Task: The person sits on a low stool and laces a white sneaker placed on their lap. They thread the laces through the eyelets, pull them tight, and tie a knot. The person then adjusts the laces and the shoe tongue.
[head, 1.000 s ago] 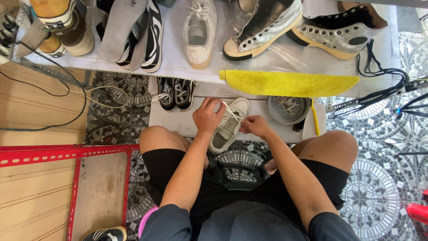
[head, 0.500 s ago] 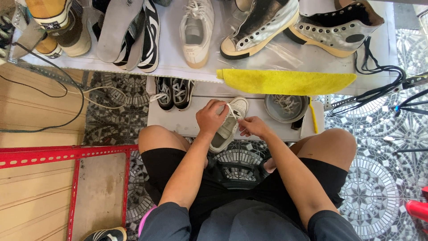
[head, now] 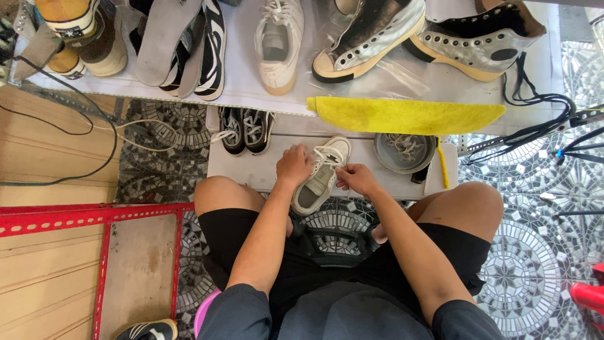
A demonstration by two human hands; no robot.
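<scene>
Presently noted: white sneaker [head: 319, 177] lying toe-away on low white bench [head: 251, 169] between the knees, heel overhanging the near edge, presumably to keep the lacing zone within reach. Left hand [head: 294, 165] curled against the shoe's left side near the eyelets, fingers closed on the upper, likely to steady it. Right hand [head: 357, 177] at the right side, fingertips pinched together on the white lace [head: 327, 155], drawn taut across the tongue. Pair of small black sneakers [head: 245, 131] parked just beside, further back on the bench. Round grey bowl [head: 404, 153] with loose laces set to the right, near at hand. Yellow cloth [head: 402, 116] draped over the edge of the upper shelf [head: 390, 82]. Above it, white sneaker [head: 279, 44] and two silver high-tops [head: 434, 34] laid out on that shelf.
</scene>
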